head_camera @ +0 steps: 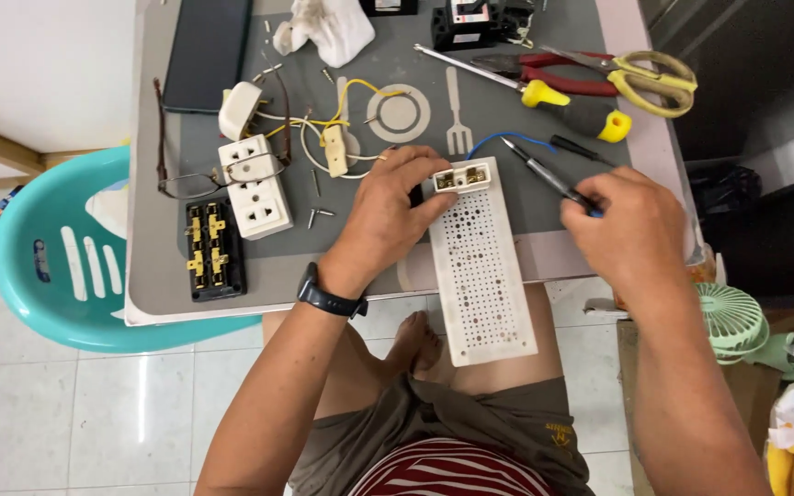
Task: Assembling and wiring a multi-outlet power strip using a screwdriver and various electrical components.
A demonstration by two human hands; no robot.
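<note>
Right now the left hand (388, 207) is closed on the upper end of a long white perforated panel (482, 266), its grip wrapped round the left side and the thumb pressing near a small white terminal block (462, 176) with brass contacts at the panel's top. The right hand (625, 230) has its grip closed on a thin dark-shafted screwdriver (544, 173), whose tip points up and left, just beside the terminal block. The panel lies across the near edge of the bench (153, 230), its upper half on the grey mat (498, 92) and its lower half hanging over the person's lap. A blue wire (498, 140) curves from near the block toward the far side. Left of the left hand lie loose screws (319, 215), a white multi-socket face (255, 186) with a pair of glasses (204, 174) resting across it, and a black socket base with brass strips (214, 250) toward the near left corner. Further back sit a white plug (239, 110) with yellow and white wires (323, 124), a crumpled white cloth (328, 28) and a dark flat phone (206, 50) at the far left corner. Toward the far right edge lie a yellow-handled screwdriver (544, 92), red-handled pliers (558, 78) and yellow-handled scissors (650, 81). A teal plastic chair (57, 266) stands off the left edge.
</note>
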